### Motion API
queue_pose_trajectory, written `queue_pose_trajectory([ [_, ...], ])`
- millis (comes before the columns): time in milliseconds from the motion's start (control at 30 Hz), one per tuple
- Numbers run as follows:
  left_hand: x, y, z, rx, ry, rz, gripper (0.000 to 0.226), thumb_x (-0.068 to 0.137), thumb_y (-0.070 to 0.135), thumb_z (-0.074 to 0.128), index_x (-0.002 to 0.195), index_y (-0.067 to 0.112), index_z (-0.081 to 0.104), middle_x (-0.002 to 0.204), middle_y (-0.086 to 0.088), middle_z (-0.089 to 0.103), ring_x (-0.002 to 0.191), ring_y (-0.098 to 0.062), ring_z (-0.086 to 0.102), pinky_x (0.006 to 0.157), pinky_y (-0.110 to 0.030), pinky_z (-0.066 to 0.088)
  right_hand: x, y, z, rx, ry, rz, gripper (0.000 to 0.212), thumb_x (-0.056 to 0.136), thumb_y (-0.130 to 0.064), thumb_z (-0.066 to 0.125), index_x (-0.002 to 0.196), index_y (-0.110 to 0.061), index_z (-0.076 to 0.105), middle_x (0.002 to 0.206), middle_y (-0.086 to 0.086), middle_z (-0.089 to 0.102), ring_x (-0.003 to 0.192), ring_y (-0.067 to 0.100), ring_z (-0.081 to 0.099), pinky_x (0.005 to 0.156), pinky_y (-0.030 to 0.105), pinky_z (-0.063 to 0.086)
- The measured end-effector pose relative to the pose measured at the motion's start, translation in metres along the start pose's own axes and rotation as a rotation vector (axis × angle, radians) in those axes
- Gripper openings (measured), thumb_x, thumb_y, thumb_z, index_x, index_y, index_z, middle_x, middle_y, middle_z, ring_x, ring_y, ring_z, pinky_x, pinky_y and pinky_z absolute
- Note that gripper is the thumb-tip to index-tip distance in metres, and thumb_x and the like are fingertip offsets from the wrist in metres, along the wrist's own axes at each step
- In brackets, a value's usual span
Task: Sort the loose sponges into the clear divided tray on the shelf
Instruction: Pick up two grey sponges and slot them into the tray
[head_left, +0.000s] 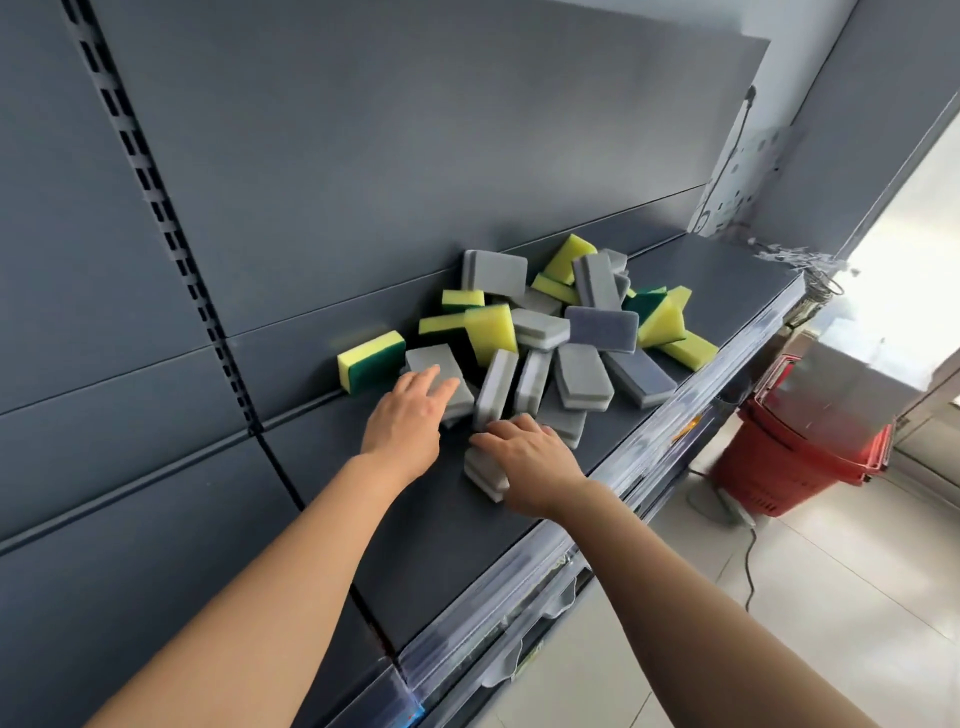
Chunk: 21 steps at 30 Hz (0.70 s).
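I count roughly fourteen grey sponges (493, 270) and nine yellow-green sponges (491, 332) heaped on the shelf (717, 291), left hand (410, 415) flat-fingered on one grey, right hand (530, 457) covering another (grip I cannot tell)

Fourteen grey sponges (493, 270), nine yellow sponges (491, 332)
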<state>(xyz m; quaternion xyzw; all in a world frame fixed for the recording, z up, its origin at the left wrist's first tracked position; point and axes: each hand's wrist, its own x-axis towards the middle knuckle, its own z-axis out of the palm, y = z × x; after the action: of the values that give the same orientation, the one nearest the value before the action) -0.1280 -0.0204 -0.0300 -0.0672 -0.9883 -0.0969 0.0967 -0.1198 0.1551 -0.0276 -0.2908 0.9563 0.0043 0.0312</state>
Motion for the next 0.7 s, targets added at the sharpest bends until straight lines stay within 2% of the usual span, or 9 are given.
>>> queue_pose_trajectory([
  [67,0.007,0.0,0.006,0.043,-0.018,-0.005,0.071,0.085,0.012,0.063,0.145,0.024,0.027,0.15,-0.003,0.029,0.135,-0.023,0.024,0.103,-0.036,0.035,0.009,0.006,0.001,-0.013,-0.006,-0.017,0.065,0.076,-0.018,0.062,0.136,-0.028,0.038,0.127,-0.002,0.045,0.113,0.024,0.036,0.094,0.034,0.037],
  [167,0.014,0.0,0.007,0.113,0.036,-0.054,0.068,0.084,0.014,0.063,0.142,0.027,0.029,0.13,-0.003,0.041,0.116,-0.024,0.039,0.091,-0.033,0.041,0.02,0.013,0.0,-0.011,-0.024,-0.036,0.069,0.072,-0.033,0.068,0.135,-0.026,0.04,0.122,0.001,0.047,0.109,0.025,0.037,0.093,0.034,0.036],
  [233,0.013,0.001,0.006,0.089,0.029,-0.101,0.071,0.084,0.014,0.06,0.144,0.03,0.026,0.118,-0.003,0.041,0.106,-0.024,0.04,0.086,-0.034,0.042,0.024,0.018,0.0,0.021,-0.034,-0.041,0.071,0.068,-0.042,0.069,0.133,-0.025,0.044,0.118,0.003,0.049,0.107,0.025,0.038,0.091,0.034,0.035],
  [300,0.009,0.001,0.004,0.038,-0.022,-0.149,0.069,0.084,0.017,0.06,0.144,0.033,0.028,0.113,-0.004,0.038,0.105,-0.024,0.04,0.084,-0.035,0.044,0.026,0.02,-0.001,0.074,-0.028,-0.026,0.072,0.064,-0.049,0.069,0.128,-0.024,0.05,0.114,0.003,0.05,0.106,0.024,0.038,0.089,0.033,0.033],
  [400,-0.004,0.002,0.001,-0.011,-0.057,-0.235,0.057,0.083,0.019,0.062,0.134,0.03,0.038,0.111,-0.005,0.038,0.104,-0.026,0.043,0.079,-0.039,0.047,0.026,0.021,-0.001,0.171,0.017,-0.024,0.07,0.059,-0.053,0.07,0.118,-0.021,0.052,0.109,0.002,0.052,0.105,0.024,0.04,0.086,0.033,0.034],
  [500,-0.017,0.001,-0.004,-0.097,0.03,-0.33,0.046,0.081,0.019,0.064,0.123,0.023,0.046,0.106,-0.004,0.039,0.095,-0.026,0.047,0.074,-0.04,0.048,0.024,0.02,0.0,0.362,0.063,-0.03,0.065,0.058,-0.05,0.074,0.107,-0.017,0.046,0.098,-0.003,0.047,0.1,0.023,0.047,0.076,0.031,0.035],
  [600,-0.033,0.003,-0.01,-0.159,0.144,-0.396,0.033,0.075,0.014,0.069,0.104,0.016,0.053,0.115,-0.002,0.036,0.083,-0.025,0.051,0.064,-0.036,0.044,0.02,0.015,0.002,0.551,0.058,-0.004,0.067,0.062,-0.047,0.073,0.112,-0.02,0.038,0.094,-0.006,0.049,0.093,0.022,0.055,0.069,0.029,0.037],
  [700,-0.053,0.005,-0.012,-0.061,0.154,-0.409,0.022,0.073,0.018,0.068,0.089,0.017,0.053,0.132,0.005,0.038,0.098,-0.024,0.05,0.065,-0.034,0.043,0.016,0.008,0.003,0.644,0.086,-0.036,0.076,0.063,-0.051,0.075,0.122,-0.024,0.036,0.108,-0.002,0.055,0.1,0.021,0.056,0.075,0.03,0.041],
])
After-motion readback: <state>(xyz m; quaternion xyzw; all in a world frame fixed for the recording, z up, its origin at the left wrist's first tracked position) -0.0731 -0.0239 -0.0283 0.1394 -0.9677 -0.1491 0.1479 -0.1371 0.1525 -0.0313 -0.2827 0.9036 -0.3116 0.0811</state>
